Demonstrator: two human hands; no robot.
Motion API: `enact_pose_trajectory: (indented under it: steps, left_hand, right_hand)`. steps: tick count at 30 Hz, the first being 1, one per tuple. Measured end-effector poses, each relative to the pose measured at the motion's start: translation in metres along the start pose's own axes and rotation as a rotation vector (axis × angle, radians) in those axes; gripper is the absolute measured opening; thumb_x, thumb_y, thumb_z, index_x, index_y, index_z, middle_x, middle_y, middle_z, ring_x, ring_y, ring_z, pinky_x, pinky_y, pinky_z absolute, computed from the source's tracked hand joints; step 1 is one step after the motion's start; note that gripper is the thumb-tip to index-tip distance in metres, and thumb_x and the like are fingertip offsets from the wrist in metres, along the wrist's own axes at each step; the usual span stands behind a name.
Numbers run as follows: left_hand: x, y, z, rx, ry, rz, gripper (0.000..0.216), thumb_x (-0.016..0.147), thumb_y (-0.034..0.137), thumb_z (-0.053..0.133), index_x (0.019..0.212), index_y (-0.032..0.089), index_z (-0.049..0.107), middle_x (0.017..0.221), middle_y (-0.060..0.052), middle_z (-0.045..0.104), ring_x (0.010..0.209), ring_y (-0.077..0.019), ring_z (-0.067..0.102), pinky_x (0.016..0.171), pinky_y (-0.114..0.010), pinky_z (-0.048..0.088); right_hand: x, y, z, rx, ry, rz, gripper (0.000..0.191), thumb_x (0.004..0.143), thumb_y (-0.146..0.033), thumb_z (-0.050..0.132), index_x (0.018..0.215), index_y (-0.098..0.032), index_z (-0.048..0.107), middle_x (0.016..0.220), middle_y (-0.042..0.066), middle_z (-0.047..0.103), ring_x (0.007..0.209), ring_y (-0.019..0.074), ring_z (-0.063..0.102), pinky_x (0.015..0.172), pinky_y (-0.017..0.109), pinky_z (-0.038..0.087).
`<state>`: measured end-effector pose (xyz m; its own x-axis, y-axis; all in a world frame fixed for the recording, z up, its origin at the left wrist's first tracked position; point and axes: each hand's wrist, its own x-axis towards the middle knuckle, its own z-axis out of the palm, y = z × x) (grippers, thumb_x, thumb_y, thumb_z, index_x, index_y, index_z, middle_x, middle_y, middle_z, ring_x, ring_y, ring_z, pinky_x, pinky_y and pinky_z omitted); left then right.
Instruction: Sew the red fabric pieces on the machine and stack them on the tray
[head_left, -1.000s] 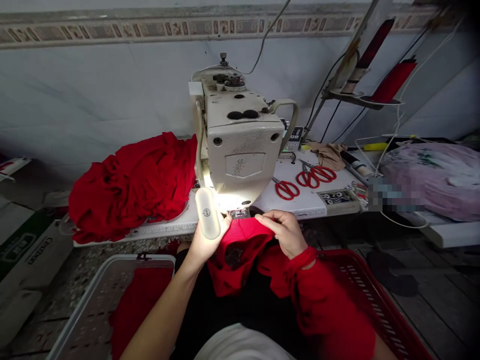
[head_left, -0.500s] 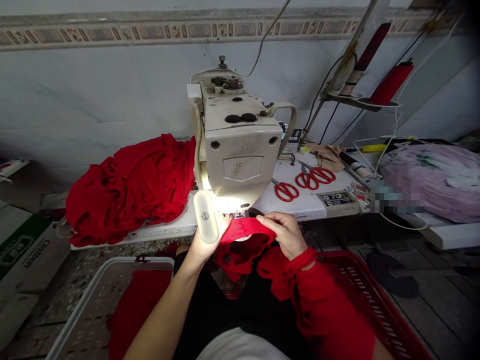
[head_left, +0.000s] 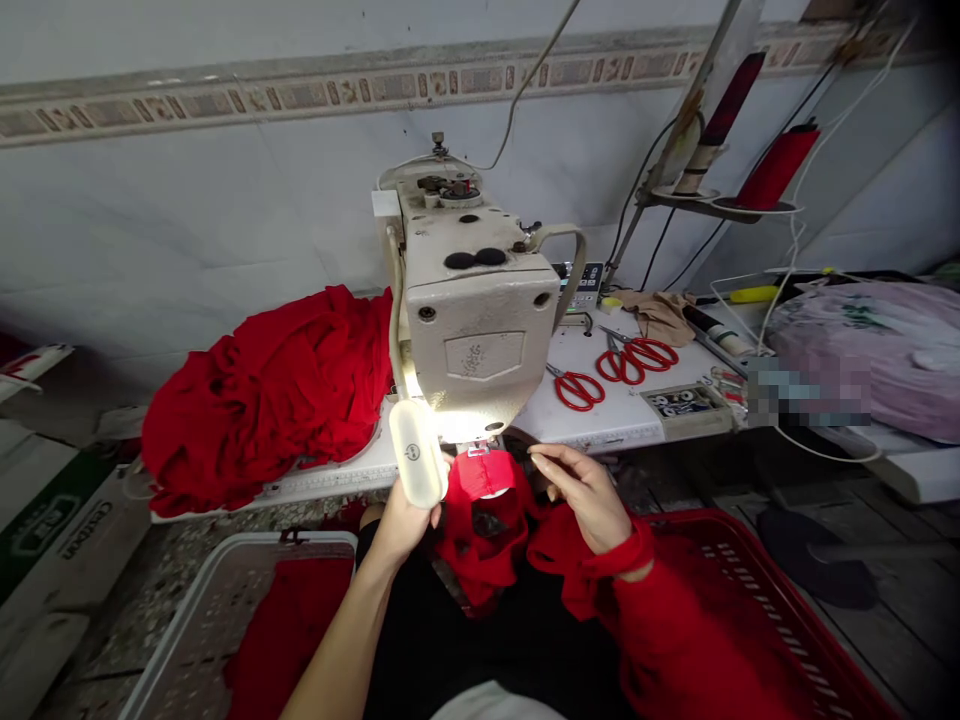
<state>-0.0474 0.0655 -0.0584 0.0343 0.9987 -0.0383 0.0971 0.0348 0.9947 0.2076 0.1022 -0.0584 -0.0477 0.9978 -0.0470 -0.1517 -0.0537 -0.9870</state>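
A cream sewing machine [head_left: 472, 320] stands on the white table [head_left: 615, 405], its lamp [head_left: 417, 455] lit. A red fabric piece [head_left: 484, 510] lies under the needle and hangs into my lap. My left hand [head_left: 405, 520] is closed on the fabric's left side, partly hidden behind the lamp. Right of the needle, my right hand [head_left: 585, 490] has its fingertips pinched together just off the fabric's edge; whether they hold anything is unclear. More red cloth is draped round that wrist.
A heap of red fabric [head_left: 270, 390] lies left of the machine. Two pairs of red scissors [head_left: 577, 388] [head_left: 637, 355] lie on the table's right. A white basket [head_left: 225, 620] and a red basket [head_left: 757, 620] flank my legs. Thread cones [head_left: 780, 160] stand at back right.
The fabric has been pulled in narrower under the needle. My right hand has let go of its top edge and drawn slightly right. The view has shifted a little downward.
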Motion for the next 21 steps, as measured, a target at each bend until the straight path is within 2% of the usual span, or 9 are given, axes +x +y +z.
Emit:
enact_pose_trajectory:
  steps: [2, 5, 9, 11, 13, 15, 17, 18, 21]
  left_hand:
    - [-0.009, -0.012, -0.013, 0.055, -0.048, -0.063, 0.045, 0.089, 0.060, 0.066, 0.093, 0.015, 0.069, 0.056, 0.003, 0.053, 0.041, -0.0089, 0.042, 0.039, -0.020, 0.029]
    - [-0.015, -0.019, -0.037, 0.085, -0.016, -0.065, 0.040, 0.082, 0.054, 0.077, 0.079, 0.015, 0.069, 0.051, 0.004, 0.050, 0.041, -0.0077, 0.040, 0.039, -0.018, 0.028]
    - [-0.014, -0.011, -0.060, -0.035, 0.104, -0.013, 0.037, 0.081, 0.047, 0.081, 0.080, 0.014, 0.065, 0.053, 0.007, 0.046, 0.041, -0.0037, 0.030, 0.039, -0.016, 0.023]
    - [-0.014, -0.008, -0.058, -0.084, 0.083, -0.020, 0.038, 0.082, 0.048, 0.080, 0.081, 0.014, 0.063, 0.055, 0.007, 0.046, 0.041, -0.0031, 0.029, 0.039, -0.015, 0.022]
    - [-0.018, -0.007, -0.048, -0.098, 0.061, -0.048, 0.040, 0.085, 0.051, 0.077, 0.081, 0.015, 0.061, 0.053, 0.008, 0.042, 0.039, -0.0030, 0.028, 0.038, -0.015, 0.022]
    - [-0.024, -0.009, -0.035, -0.097, 0.045, -0.080, 0.042, 0.088, 0.054, 0.073, 0.080, 0.015, 0.060, 0.053, 0.008, 0.042, 0.037, -0.0033, 0.030, 0.037, -0.016, 0.022]
    - [-0.033, -0.009, -0.025, -0.091, -0.026, -0.096, 0.042, 0.091, 0.054, 0.069, 0.079, 0.014, 0.063, 0.055, 0.005, 0.048, 0.037, -0.0041, 0.036, 0.038, -0.017, 0.025]
    - [-0.037, -0.008, -0.022, -0.088, -0.098, -0.087, 0.041, 0.092, 0.051, 0.069, 0.078, 0.013, 0.065, 0.060, 0.002, 0.054, 0.040, -0.0052, 0.042, 0.040, -0.018, 0.030]
    - [-0.045, 0.001, -0.021, -0.061, -0.381, 0.000, 0.031, 0.090, 0.039, 0.076, 0.077, 0.012, 0.075, 0.076, -0.007, 0.069, 0.061, -0.0128, 0.061, 0.058, -0.023, 0.047]
  right_hand:
    - [-0.015, 0.004, 0.001, 0.021, -0.025, 0.052, 0.035, 0.082, -0.049, 0.081, 0.094, -0.016, 0.076, 0.080, 0.006, 0.071, 0.063, 0.0139, 0.060, 0.043, 0.019, 0.038]
    - [-0.038, 0.009, 0.013, -0.034, -0.187, 0.168, 0.039, 0.086, -0.053, 0.077, 0.080, -0.015, 0.071, 0.063, 0.004, 0.068, 0.047, 0.0107, 0.054, 0.037, 0.019, 0.030]
    - [-0.052, 0.015, 0.038, -0.090, -0.355, 0.200, 0.038, 0.085, -0.053, 0.077, 0.076, -0.015, 0.071, 0.060, 0.004, 0.070, 0.047, 0.0135, 0.059, 0.047, 0.026, 0.046]
    - [-0.051, 0.014, 0.048, -0.129, -0.363, 0.131, 0.034, 0.086, -0.049, 0.076, 0.078, -0.016, 0.075, 0.069, 0.007, 0.075, 0.060, 0.0183, 0.067, 0.059, 0.031, 0.054]
    - [-0.050, 0.011, 0.054, -0.174, -0.363, 0.049, 0.028, 0.086, -0.045, 0.078, 0.090, -0.017, 0.079, 0.085, 0.009, 0.079, 0.079, 0.0230, 0.072, 0.070, 0.033, 0.058]
    - [-0.051, 0.006, 0.058, -0.196, -0.389, 0.022, 0.035, 0.085, -0.043, 0.079, 0.109, -0.017, 0.078, 0.103, 0.009, 0.079, 0.085, 0.0230, 0.072, 0.067, 0.030, 0.057]
    - [-0.056, -0.002, 0.057, -0.194, -0.414, 0.042, 0.043, 0.087, -0.045, 0.078, 0.120, -0.017, 0.074, 0.105, 0.008, 0.077, 0.071, 0.0175, 0.069, 0.056, 0.026, 0.052]
    - [-0.059, -0.006, 0.056, -0.190, -0.419, 0.045, 0.041, 0.089, -0.047, 0.075, 0.117, -0.017, 0.074, 0.100, 0.007, 0.077, 0.065, 0.0149, 0.065, 0.053, 0.025, 0.050]
    - [-0.067, -0.020, 0.050, -0.175, -0.446, 0.055, 0.037, 0.097, -0.050, 0.065, 0.091, -0.014, 0.074, 0.074, 0.003, 0.070, 0.059, 0.0128, 0.061, 0.055, 0.024, 0.049]
